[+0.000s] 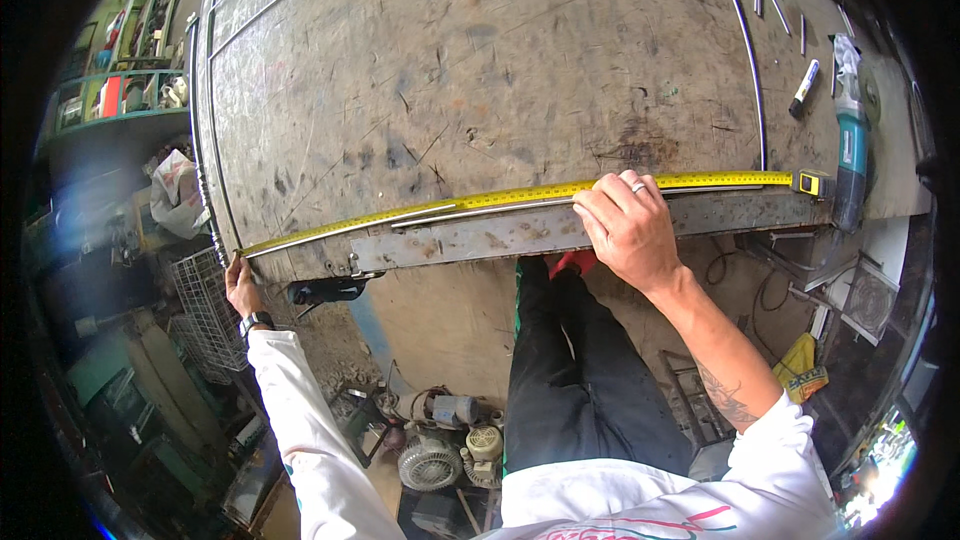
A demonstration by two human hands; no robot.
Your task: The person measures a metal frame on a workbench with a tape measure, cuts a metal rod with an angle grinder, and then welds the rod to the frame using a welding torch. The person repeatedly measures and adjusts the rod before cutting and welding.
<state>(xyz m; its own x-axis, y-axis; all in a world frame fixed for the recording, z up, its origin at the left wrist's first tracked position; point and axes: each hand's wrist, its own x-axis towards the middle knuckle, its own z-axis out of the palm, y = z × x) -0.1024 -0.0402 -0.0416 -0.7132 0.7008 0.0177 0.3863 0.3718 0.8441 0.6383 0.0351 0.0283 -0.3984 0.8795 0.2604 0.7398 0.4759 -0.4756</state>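
A yellow tape measure is drawn out along the near edge of a worn workbench, its case lying at the right end. My left hand pinches the tape's hooked end at the bench's left corner. Over the middle of the tape sits my right hand, fingers curled and closed, a ring on one of them. Its fingertips touch down beside the tape and a thin metal rod; the palm hides what they grip, if anything. A second thin rod runs beside the tape further left.
The scratched bench top bears a long metal frame rod and short rod pieces. A teal angle grinder and a marker lie at right. A flat steel strip lines the edge; motors stand below.
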